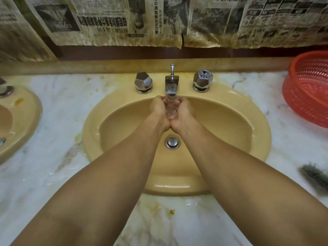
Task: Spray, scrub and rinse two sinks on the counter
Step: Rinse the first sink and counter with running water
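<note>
Upside-down Chinese headlines on newspaper sheets [106,23], characters too blurred to read

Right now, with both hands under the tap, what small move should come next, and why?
Probably tip the cupped left hand and right hand to splash water round the sink: the faucet is filling them, and rinsing is the task.
</note>
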A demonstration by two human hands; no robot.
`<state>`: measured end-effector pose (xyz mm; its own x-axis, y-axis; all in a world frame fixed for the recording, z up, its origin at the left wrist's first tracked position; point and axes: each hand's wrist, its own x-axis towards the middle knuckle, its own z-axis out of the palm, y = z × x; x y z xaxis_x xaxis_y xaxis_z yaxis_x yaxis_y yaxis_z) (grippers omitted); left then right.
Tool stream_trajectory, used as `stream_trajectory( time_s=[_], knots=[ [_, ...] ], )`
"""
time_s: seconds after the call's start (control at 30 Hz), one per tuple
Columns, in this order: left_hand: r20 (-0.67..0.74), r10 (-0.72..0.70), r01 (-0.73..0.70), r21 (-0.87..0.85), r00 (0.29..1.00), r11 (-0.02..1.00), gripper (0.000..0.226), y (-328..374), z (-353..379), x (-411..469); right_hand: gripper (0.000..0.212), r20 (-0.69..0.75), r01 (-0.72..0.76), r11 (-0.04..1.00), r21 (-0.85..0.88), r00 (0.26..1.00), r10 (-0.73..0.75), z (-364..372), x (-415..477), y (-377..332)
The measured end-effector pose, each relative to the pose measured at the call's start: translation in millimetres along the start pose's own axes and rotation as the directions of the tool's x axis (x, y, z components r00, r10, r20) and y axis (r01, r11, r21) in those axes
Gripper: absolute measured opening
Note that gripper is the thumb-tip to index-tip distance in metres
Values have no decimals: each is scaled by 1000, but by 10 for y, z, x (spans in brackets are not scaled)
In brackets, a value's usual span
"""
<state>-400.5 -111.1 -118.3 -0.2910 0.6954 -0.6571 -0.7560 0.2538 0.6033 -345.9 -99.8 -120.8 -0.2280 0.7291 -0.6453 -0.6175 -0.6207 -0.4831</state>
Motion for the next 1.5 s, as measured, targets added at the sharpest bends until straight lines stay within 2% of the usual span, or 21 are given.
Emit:
stream_trajectory(
  time_s=[0.13,0.3,0.4,0.5,0.63,0.7,0.77,0.87,0.93,1.03,1.1,1.17,1.27,1.33,1.4,1.43,1.47,1.5],
  knots=[
    [17,-25,25,12,1000,1000,36,-41,-123,140,25,-5,-53,998,-36,999,53,-54,28,-31],
    [21,-60,57,98,998,994,40,-85,-355,222,33,-21,-144,946,-292,989,144,-128,20,-128],
    [-20,-68,69,93,997,993,39,-153,-400,227,34,-31,-128,890,-438,991,128,-158,-6,-243],
    [-19,-31,34,191,999,981,35,-234,-416,243,31,-25,-90,869,-486,996,89,-170,-15,-367],
    [-92,95,-68,259,991,963,23,-350,-431,253,42,67,-214,819,-532,954,293,-88,-116,-505],
    [-143,166,-96,401,976,911,24,-391,-482,291,42,61,-233,788,-570,944,323,-46,-121,-563],
    [-187,223,-71,591,957,803,20,-384,-581,335,42,39,-227,784,-578,951,305,-26,-88,-607],
    [-205,226,-45,639,952,768,26,-262,-682,396,59,58,-320,691,-649,884,464,-34,-49,-608],
    [-155,170,-24,668,973,744,32,-166,-713,400,66,52,-335,656,-676,867,496,-49,-13,-588],
    [-43,-80,90,579,996,810,46,26,-856,401,63,56,-306,716,-627,899,434,-70,47,-579],
    [6,-197,153,605,980,782,51,133,-1022,477,66,75,-322,700,-638,878,473,-103,69,-565],
    [21,-260,190,628,965,755,53,219,-1156,510,65,83,-321,703,-635,876,476,-115,86,-541],
    [27,-251,173,655,968,736,54,295,-1212,505,53,76,-259,764,-590,925,372,-69,103,-495],
    [25,-205,126,717,978,686,51,280,-1213,493,47,95,-258,738,-624,912,399,-57,83,-434],
    [49,-116,34,782,992,622,34,258,-1246,468,44,83,-273,682,-678,894,440,-82,71,-400],
    [101,-54,-54,828,993,558,23,255,-1301,454,42,64,-280,674,-684,897,437,-98,77,-406],
    [180,-1,-161,880,984,447,20,266,-1377,440,41,42,-283,687,-669,909,415,-111,90,-420],
    [271,27,-267,920,962,288,22,290,-1462,422,42,23,-280,717,-638,924,382,-122,110,-434]
  ],
)
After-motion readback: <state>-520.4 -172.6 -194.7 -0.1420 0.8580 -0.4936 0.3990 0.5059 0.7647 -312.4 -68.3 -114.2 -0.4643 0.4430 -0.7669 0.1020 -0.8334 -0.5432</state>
